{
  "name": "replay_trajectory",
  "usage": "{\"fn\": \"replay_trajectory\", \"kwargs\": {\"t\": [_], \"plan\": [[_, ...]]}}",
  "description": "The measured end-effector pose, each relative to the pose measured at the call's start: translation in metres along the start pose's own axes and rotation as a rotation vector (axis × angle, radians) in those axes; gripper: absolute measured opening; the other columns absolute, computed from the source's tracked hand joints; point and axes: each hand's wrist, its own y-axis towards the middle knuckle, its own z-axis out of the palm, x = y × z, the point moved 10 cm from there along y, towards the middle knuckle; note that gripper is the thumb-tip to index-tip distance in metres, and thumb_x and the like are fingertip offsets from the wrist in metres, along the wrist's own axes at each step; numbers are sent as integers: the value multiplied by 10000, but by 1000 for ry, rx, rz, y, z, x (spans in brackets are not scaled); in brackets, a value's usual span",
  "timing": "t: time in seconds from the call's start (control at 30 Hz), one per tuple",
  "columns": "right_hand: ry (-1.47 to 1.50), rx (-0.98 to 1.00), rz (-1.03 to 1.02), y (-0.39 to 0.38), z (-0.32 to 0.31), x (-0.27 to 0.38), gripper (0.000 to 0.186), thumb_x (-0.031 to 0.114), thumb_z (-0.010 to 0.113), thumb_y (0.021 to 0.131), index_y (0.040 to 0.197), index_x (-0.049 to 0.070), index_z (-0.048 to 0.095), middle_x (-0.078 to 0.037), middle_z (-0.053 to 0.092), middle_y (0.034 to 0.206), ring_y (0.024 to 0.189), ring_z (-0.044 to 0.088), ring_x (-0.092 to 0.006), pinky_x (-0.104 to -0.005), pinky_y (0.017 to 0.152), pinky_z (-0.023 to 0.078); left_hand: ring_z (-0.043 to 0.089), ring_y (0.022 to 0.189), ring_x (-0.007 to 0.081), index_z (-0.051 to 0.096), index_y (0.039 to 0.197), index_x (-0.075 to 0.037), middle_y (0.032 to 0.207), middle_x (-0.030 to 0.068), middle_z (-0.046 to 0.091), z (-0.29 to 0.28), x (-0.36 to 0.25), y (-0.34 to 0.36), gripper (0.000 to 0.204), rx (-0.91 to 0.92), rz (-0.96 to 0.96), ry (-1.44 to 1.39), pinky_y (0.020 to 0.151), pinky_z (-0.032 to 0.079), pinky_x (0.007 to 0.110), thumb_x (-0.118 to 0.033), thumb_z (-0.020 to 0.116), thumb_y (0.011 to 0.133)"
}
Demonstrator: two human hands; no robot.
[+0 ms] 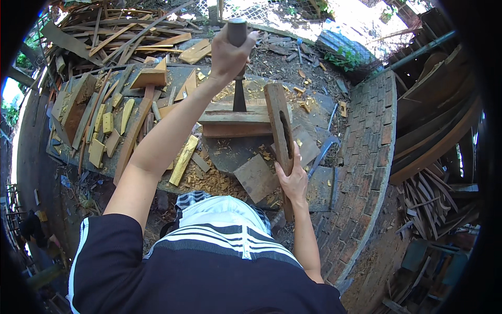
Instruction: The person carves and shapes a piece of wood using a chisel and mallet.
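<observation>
My left hand (230, 56) is wrapped round the handle of a chisel (239, 97), whose thick dark round top sticks up above the fist. The chisel stands nearly upright, its blade tip on the upper face of a wooden block (235, 131) lying crosswise on the work surface. In my right hand (294, 180) is a long wooden bar (277, 107), tilted, with a dark oblong hollow along its side. My fingers close round its lower part. The bar's upper end stands beside the block's right end; whether they touch, I cannot tell.
Wood chips (206, 178) and a yellowish offcut (184, 159) lie nearer me. Several boards and wedges (107, 123) cover the left side. A blue curved tool (324, 154) rests to the right, before a low brick wall (361, 157). Scrap timber (125, 39) is piled behind.
</observation>
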Motion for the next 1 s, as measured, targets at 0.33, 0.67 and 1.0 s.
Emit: {"fn": "replay_trajectory", "kwargs": {"t": [0.33,0.67,1.0], "plan": [[2,-7,-7,1,-3,0,834,303,692,840,1517,244,208,-244,674,1055,907,668,-438,-486,766,548,543,448,102,531,833,-12,658,34,543,-5,38,9,183,-61,-150,-70,378,461,237,-101,690,844],[152,36,-49,8,-15,12,806,289,686,844,1516,196,250,-232,681,1074,941,674,-423,-459,817,549,592,549,169,532,819,-27,649,71,583,11,56,17,158,-6,-139,31,521,486,331,-138,639,787],[425,-171,-460,105,-166,202,801,370,625,860,1525,114,257,-235,541,1339,1179,580,-339,-440,974,477,616,612,236,546,869,-25,683,116,601,9,16,2,180,-73,34,125,616,492,370,-124,638,751]]}}
